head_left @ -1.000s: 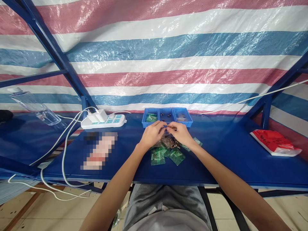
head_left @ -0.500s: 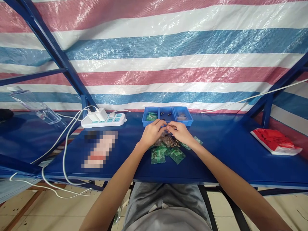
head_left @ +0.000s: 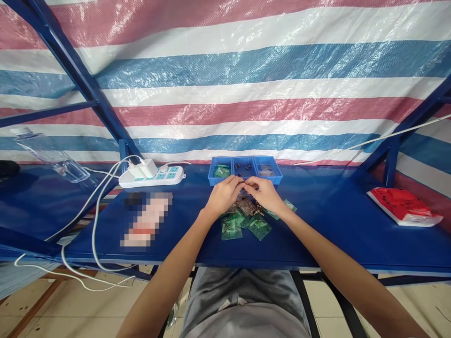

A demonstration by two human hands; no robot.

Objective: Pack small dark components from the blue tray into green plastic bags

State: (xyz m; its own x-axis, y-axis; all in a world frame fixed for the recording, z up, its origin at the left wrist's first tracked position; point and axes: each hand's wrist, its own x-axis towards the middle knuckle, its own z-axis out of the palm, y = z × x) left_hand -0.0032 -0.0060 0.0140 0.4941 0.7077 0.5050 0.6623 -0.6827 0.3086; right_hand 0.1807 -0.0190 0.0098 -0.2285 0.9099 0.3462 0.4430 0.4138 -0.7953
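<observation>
My left hand [head_left: 222,195] and my right hand [head_left: 264,195] meet fingertip to fingertip just in front of a blue three-compartment tray [head_left: 245,178]. Both hands are closed in a pinch on a small item that is too small to make out. Under and in front of them lies a pile of small green plastic bags [head_left: 246,223] mixed with small dark parts [head_left: 248,207] on the blue table [head_left: 317,234]. The tray's left compartment holds green bags, its middle one small dark parts, and its right one a clear bag.
A white power strip [head_left: 152,176] with plugged chargers and trailing white cables [head_left: 93,220] sits at the left. A clear water bottle [head_left: 49,153] lies far left. A blurred object [head_left: 146,218] rests left of my hands. A red and white bag [head_left: 403,207] lies far right. Blue frame posts stand on both sides.
My hands have stayed together in front of the tray, with only slight finger movement. The view shifted a little.
</observation>
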